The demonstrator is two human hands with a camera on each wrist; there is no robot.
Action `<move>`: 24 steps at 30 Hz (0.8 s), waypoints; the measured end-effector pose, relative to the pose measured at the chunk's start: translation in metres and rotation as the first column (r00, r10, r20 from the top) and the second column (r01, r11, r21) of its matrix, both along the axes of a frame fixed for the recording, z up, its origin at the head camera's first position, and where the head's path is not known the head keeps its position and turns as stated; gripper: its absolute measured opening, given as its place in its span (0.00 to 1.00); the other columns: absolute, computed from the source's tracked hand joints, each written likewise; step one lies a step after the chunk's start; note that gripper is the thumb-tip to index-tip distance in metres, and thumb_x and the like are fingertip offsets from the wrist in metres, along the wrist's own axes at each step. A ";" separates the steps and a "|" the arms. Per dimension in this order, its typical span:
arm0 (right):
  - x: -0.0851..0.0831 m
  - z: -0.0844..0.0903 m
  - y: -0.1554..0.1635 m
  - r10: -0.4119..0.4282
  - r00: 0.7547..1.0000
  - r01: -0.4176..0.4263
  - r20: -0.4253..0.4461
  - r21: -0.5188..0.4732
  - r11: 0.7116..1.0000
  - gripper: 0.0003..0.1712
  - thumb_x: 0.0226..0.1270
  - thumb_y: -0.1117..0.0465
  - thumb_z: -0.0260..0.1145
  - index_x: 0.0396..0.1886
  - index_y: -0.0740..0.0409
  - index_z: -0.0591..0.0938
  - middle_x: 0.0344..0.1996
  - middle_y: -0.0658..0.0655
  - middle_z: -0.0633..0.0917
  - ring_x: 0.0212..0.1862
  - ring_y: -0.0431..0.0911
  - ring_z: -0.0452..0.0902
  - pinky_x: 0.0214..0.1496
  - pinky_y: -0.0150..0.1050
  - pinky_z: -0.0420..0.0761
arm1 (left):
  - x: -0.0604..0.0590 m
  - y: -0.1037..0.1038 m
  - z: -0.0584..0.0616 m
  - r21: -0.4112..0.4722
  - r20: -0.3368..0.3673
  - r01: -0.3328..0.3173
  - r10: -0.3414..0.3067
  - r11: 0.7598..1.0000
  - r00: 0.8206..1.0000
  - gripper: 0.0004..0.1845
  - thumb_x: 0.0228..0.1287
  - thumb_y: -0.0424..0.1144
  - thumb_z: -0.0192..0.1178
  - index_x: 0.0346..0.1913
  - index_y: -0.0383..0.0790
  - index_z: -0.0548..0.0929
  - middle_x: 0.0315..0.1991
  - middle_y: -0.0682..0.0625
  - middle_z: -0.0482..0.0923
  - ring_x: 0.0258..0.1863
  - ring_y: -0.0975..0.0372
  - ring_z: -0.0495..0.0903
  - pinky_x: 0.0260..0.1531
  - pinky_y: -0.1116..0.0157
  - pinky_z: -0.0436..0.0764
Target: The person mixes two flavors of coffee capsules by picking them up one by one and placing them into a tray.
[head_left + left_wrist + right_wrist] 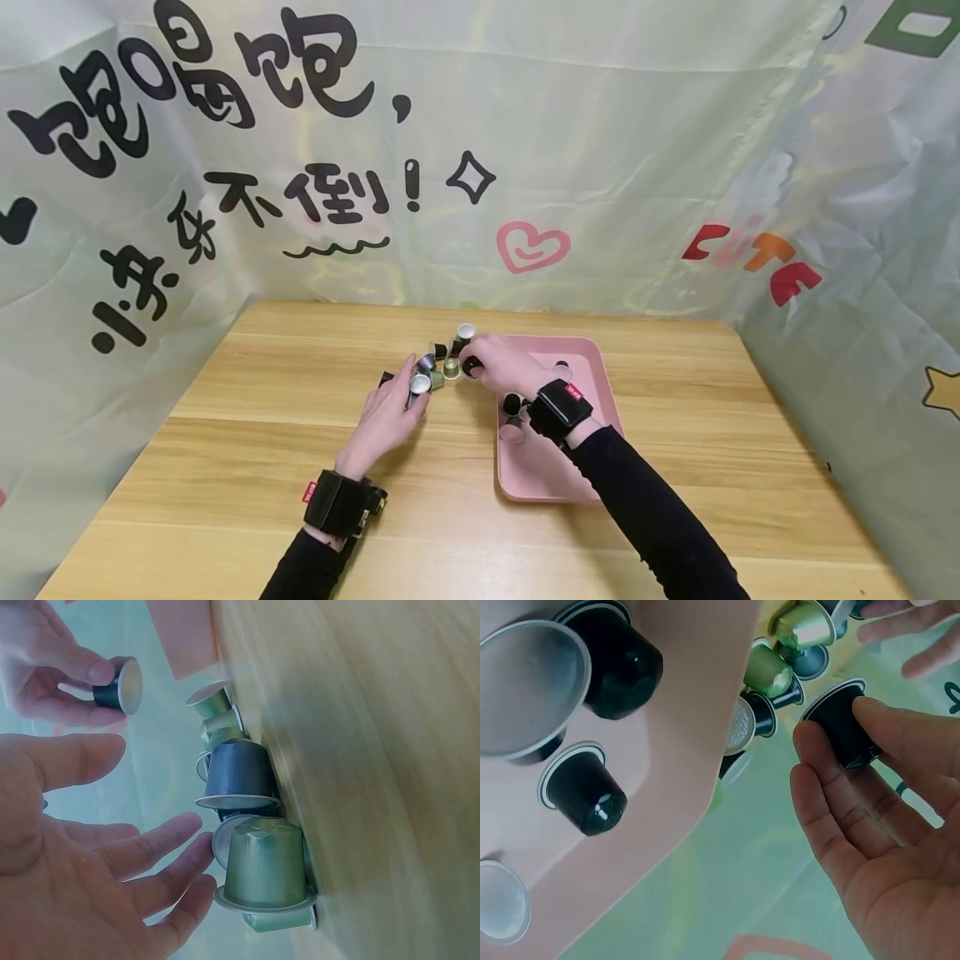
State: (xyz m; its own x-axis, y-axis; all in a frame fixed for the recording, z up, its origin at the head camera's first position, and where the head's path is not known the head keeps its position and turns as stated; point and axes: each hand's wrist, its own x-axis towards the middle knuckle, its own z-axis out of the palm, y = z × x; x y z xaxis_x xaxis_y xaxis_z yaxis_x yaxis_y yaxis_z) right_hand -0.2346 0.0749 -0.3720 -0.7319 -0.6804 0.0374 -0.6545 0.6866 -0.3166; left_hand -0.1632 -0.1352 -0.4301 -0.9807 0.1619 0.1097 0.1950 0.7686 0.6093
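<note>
- Wooden counter (420, 542), beneath the pink tray (551, 479) and loose capsules (265, 864).
- Pink tray: the right arm (652, 508) blocks part in the head view; the right wrist view shows black tray capsules (622, 664).
- Left hand (386, 417): grip spread beside the loose capsules.
- Right hand (506, 362): grip pinching one black capsule (840, 724) near the tray; the left wrist view shows its pale lid (130, 686).

"How many capsules (841, 724) can be counted?"
"One is held, at least four are seen in the tray (551, 479), and at least seven are seen on the worktop (420, 533)."
"What else is counted?"
"One tray, two hands (386, 414) and two wrist straps (337, 503)."
</note>
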 end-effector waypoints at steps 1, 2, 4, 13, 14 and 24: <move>0.001 0.001 0.001 0.002 1.000 -0.002 0.000 -0.004 1.000 0.16 0.59 0.78 0.61 0.44 0.63 0.87 0.38 0.57 0.86 0.35 0.44 0.72 0.37 0.35 0.73 | 0.000 0.000 0.000 0.001 -0.001 0.002 -0.002 1.000 1.000 0.39 0.73 0.41 0.56 0.79 0.31 0.51 0.71 0.31 0.68 0.68 0.37 0.70 0.67 0.35 0.66; 0.001 0.002 0.003 0.006 1.000 -0.006 -0.002 -0.009 1.000 0.16 0.59 0.78 0.60 0.43 0.63 0.86 0.37 0.57 0.85 0.35 0.45 0.71 0.38 0.35 0.71 | 0.001 0.000 0.000 0.003 -0.001 0.004 -0.004 1.000 1.000 0.39 0.73 0.41 0.56 0.79 0.31 0.51 0.71 0.31 0.68 0.68 0.37 0.71 0.67 0.35 0.66; 0.002 0.005 0.006 0.012 1.000 -0.012 0.007 -0.028 1.000 0.17 0.58 0.79 0.59 0.42 0.64 0.86 0.38 0.58 0.85 0.37 0.46 0.73 0.40 0.36 0.73 | 0.001 0.000 0.000 0.002 -0.003 0.005 -0.005 1.000 1.000 0.39 0.73 0.41 0.56 0.79 0.31 0.51 0.71 0.31 0.69 0.68 0.37 0.71 0.66 0.35 0.67; 0.005 0.014 0.025 0.008 0.999 -0.012 -0.035 -0.117 0.993 0.15 0.65 0.77 0.60 0.48 0.65 0.85 0.47 0.62 0.87 0.49 0.52 0.82 0.54 0.45 0.83 | 0.002 0.000 0.001 0.010 0.003 0.004 -0.004 1.000 1.000 0.38 0.73 0.41 0.56 0.78 0.31 0.52 0.71 0.32 0.68 0.68 0.37 0.70 0.67 0.35 0.66; 0.005 0.014 0.027 0.008 0.999 -0.013 -0.041 -0.125 0.992 0.15 0.65 0.77 0.60 0.46 0.64 0.85 0.45 0.62 0.87 0.47 0.51 0.81 0.52 0.44 0.82 | 0.002 0.000 0.001 0.010 0.005 0.004 -0.004 1.000 1.000 0.39 0.73 0.41 0.56 0.78 0.31 0.52 0.71 0.32 0.68 0.68 0.37 0.70 0.67 0.35 0.66; 0.003 0.014 0.052 -0.035 0.998 0.026 -0.054 -0.161 0.987 0.14 0.64 0.77 0.59 0.46 0.65 0.85 0.41 0.62 0.86 0.41 0.49 0.78 0.46 0.42 0.79 | 0.001 0.000 -0.001 0.007 0.002 0.006 -0.007 1.000 1.000 0.39 0.73 0.42 0.56 0.79 0.32 0.52 0.73 0.33 0.67 0.69 0.37 0.69 0.67 0.35 0.65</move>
